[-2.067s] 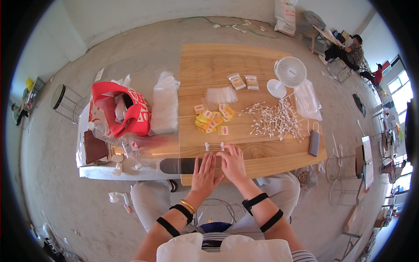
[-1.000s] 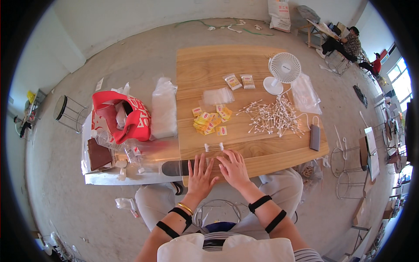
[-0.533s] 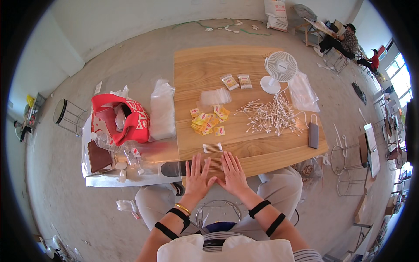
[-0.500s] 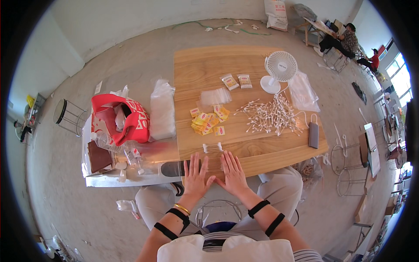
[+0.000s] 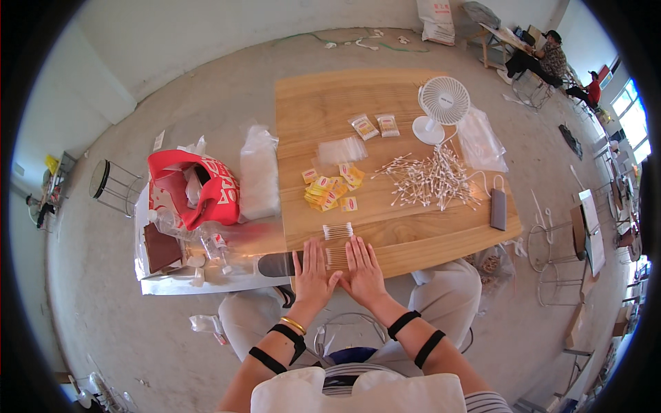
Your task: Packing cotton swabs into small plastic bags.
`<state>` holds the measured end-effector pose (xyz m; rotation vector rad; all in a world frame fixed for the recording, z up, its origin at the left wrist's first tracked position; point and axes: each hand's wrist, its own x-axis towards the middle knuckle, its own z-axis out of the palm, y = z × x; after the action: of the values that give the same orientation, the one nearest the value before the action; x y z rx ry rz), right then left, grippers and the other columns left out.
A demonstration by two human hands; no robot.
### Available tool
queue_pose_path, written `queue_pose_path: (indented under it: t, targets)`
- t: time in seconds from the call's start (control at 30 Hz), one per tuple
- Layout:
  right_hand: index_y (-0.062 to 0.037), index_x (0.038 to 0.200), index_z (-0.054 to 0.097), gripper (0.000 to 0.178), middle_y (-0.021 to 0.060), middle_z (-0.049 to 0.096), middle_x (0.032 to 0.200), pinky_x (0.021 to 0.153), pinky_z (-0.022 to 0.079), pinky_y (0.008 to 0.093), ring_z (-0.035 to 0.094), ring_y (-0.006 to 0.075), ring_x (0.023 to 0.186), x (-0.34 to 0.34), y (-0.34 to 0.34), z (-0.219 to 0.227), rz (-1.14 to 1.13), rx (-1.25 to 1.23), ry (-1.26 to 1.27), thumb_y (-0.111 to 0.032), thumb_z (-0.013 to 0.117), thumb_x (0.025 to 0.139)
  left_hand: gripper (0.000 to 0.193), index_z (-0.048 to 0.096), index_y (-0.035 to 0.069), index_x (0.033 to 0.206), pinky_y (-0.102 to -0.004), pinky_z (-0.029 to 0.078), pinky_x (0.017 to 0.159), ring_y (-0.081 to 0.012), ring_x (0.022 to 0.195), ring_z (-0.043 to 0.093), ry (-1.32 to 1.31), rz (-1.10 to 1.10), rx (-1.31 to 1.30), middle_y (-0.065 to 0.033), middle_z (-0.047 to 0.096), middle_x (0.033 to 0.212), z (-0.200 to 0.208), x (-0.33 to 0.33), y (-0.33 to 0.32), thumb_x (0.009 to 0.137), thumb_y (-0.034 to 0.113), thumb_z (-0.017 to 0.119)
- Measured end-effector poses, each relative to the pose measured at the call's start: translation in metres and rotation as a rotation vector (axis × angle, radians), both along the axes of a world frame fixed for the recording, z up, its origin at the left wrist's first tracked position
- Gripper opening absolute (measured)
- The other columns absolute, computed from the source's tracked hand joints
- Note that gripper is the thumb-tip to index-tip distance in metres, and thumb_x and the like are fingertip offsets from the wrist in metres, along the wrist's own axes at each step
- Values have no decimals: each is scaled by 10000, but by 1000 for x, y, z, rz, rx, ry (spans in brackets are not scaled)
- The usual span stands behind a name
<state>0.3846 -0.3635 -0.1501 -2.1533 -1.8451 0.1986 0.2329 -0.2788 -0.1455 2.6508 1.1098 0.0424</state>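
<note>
At the table's near edge, my left hand (image 5: 314,278) lies flat, fingers stretched out, along the left side of a neat row of cotton swabs (image 5: 337,259). My right hand (image 5: 363,272) is flat along the row's right side, its fingers straight. The fingers of both hands are against the ends of the swabs, and the thumbs meet below the row. Just beyond the fingertips, more cotton swabs (image 5: 338,231) lie parallel across the wood. A loose heap of cotton swabs (image 5: 434,180) spreads farther right. Small yellow-and-white paper cards (image 5: 329,191) are piled ahead of my left hand.
Clear plastic bags (image 5: 342,149) and two filled packets (image 5: 387,125) lie farther back on the wooden table (image 5: 317,93). A white fan (image 5: 443,103) and grey power bank (image 5: 498,209) stand right. On the left are a red bag (image 5: 215,191) and plastic bottle (image 5: 220,248).
My hands have drawn slightly closer together around the row, and the left fingers are less spread. The whole view has shifted a little.
</note>
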Motion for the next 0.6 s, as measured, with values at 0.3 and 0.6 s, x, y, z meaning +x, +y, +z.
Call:
queue_pose_path:
  t: [0.3,0.6]
  targets:
    - [57,1549,239,871,235,218,1634,1256,144,481,188,349,1534,1,1,-2,6,4,-29,-429,569,907,958,181,-88,1561,-574,-14,1229,-349,1561,27,16,4,96,-242,102,1662,-7,6,-11,987,676,255]
    - [61,1539,261,868,244,246,1620,1251,160,491,215,359,1524,1,1,1,5,31,-48,-404,590,884,932,204,-80,1558,-583,4,1227,-360,1557,51,8,22,54,-248,118,1657,-4,5,-13,988,650,309]
